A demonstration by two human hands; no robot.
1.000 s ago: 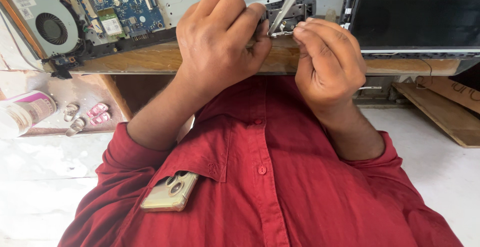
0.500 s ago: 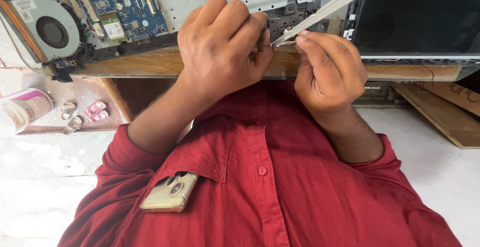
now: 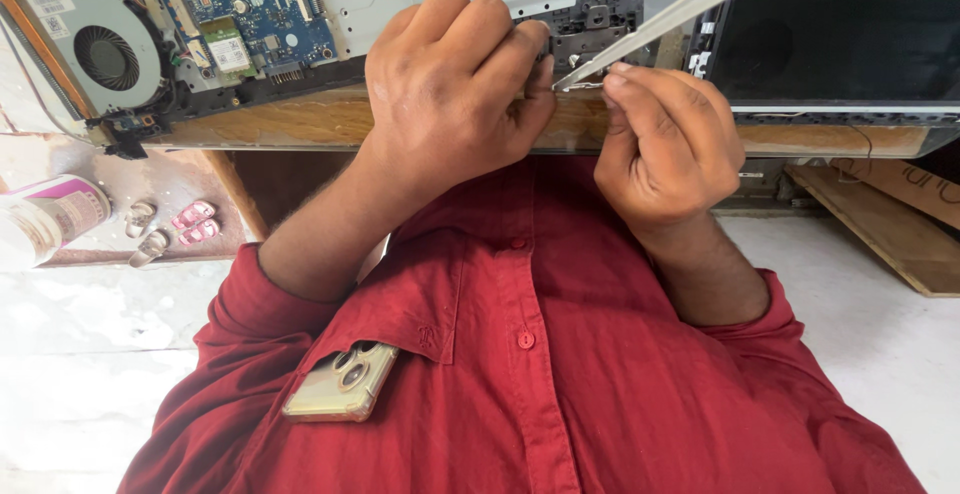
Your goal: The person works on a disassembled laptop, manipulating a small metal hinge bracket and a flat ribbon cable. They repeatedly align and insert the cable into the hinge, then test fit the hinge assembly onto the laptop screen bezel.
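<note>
The head view shows the left hand (image 3: 450,94) and right hand (image 3: 670,144) close together, both pinching the near end of a long thin silver metal strip (image 3: 680,9). Left of them, the opened laptop's blue circuit board (image 3: 230,4) lies exposed, its round black fan (image 3: 110,54) still mounted.

Both hands raised, fingers curled

My left hand (image 3: 455,94) sits at eleven o'clock, fingers bent; my right hand (image 3: 670,144) at one o'clock, fingertips pinched, forearms angling down.
</note>
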